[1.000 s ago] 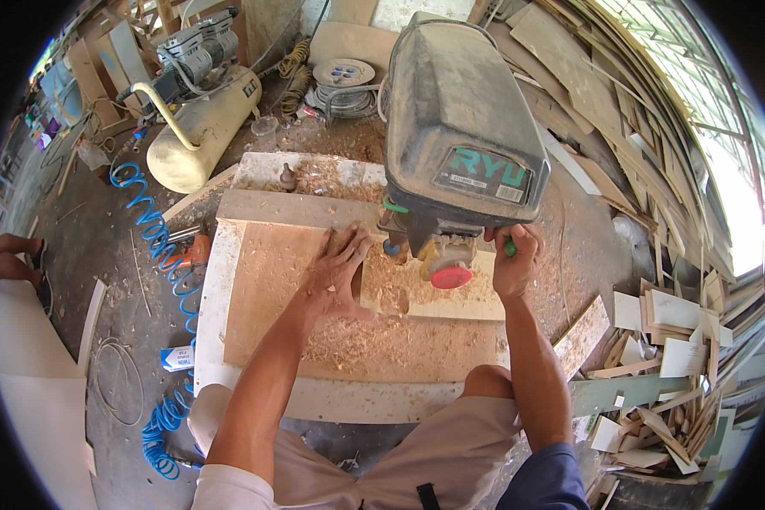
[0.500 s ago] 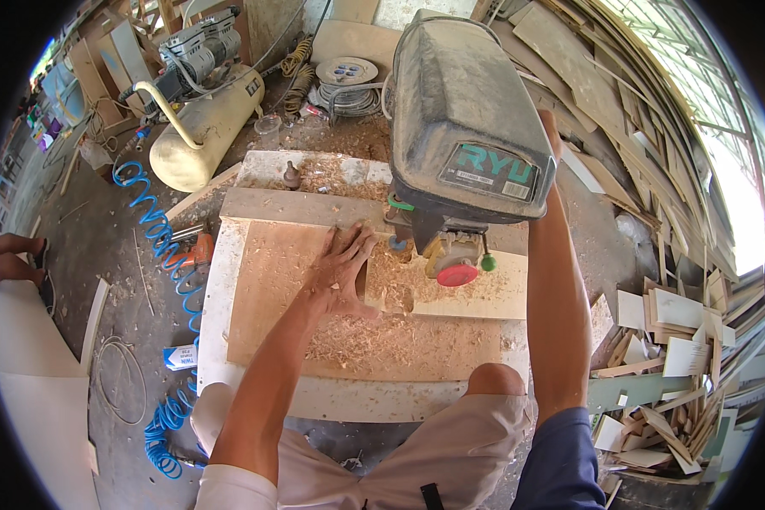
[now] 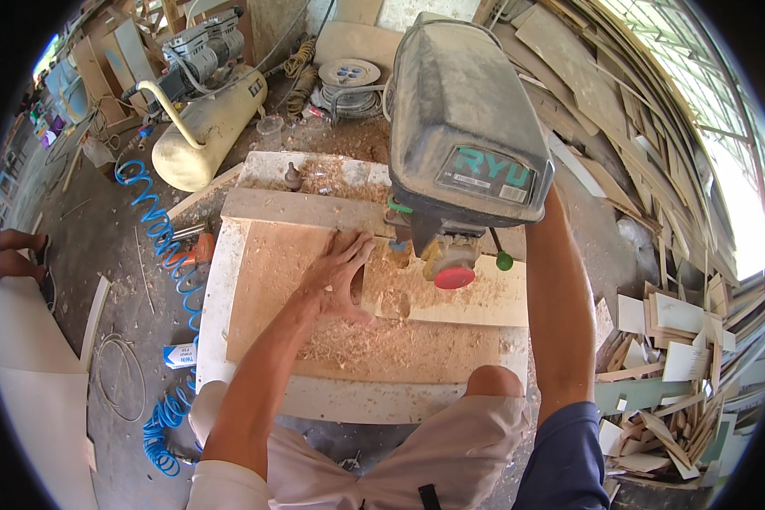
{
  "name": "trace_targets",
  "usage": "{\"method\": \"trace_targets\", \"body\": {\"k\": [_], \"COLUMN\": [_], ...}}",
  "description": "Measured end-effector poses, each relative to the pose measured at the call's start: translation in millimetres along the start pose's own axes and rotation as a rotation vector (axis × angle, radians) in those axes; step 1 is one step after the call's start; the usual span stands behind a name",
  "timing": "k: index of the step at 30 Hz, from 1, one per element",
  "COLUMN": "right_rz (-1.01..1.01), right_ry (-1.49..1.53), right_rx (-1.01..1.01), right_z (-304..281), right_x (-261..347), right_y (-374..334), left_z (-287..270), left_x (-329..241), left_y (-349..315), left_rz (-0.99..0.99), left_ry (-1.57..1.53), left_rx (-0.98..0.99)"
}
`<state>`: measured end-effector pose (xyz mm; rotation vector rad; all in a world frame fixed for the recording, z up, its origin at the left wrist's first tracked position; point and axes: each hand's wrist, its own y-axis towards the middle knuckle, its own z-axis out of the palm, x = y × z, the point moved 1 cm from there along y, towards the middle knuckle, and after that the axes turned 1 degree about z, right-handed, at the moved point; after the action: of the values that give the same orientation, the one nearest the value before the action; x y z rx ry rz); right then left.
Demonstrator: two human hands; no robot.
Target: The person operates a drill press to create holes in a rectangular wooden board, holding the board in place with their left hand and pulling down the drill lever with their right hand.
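My left hand [image 3: 342,276] lies with fingers spread across the brown base board and against the left end of a pale wooden board [image 3: 476,297]. A round bored recess [image 3: 393,303] shows near that end, strewn with shavings. Over the board stands a dusty grey drill press [image 3: 463,119] with a red round button [image 3: 454,278] and a feed lever ending in a green knob [image 3: 504,260]. Its drill bit cannot be made out. My right forearm [image 3: 561,297] reaches up along the machine's right side; the hand itself is hidden behind the machine's housing.
A wooden fence strip [image 3: 297,209] runs along the back of the white table [image 3: 357,399]. At the left are a coiled blue air hose [image 3: 157,221], an orange tool [image 3: 197,251] and a cream air compressor [image 3: 208,136]. Wood offcuts [image 3: 680,348] pile up at the right.
The feed lever's green knob has swung to the right, away from the red button. My right arm has come down slightly and its hand has gone behind the housing. My left hand has barely moved.
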<state>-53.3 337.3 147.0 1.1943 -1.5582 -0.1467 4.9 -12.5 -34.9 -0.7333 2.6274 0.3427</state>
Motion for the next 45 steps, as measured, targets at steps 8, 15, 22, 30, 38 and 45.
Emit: {"method": "trace_targets", "body": {"k": [8, 15, 22, 30, 38, 45], "right_rz": [-0.024, -0.058, -0.09, -0.107, -0.138, 0.045], "right_ry": [0.028, 0.041, 0.066, 0.076, 0.128, 0.481], "right_rx": [0.003, -0.002, -0.012, -0.025, -0.027, 0.013], "right_z": [4, -1, 0, -6, -13, -23], "right_x": [0, -2, 0, 2, 1, -20], "right_y": [-8, -14, -19, -25, -33, -42], "left_z": [-5, 0, -3, -5, -1, -4], "left_x": [2, 4, 4, 2, 6, -3], "left_y": [-8, -5, -9, -6, -7, -1], "left_rz": [-0.012, 0.036, 0.018, -0.025, 0.009, -0.03], "left_ry": [-0.014, -0.042, -0.08, -0.104, -0.111, -0.094], "left_rx": [0.047, 0.016, 0.028, 0.095, 0.057, 0.106]}}
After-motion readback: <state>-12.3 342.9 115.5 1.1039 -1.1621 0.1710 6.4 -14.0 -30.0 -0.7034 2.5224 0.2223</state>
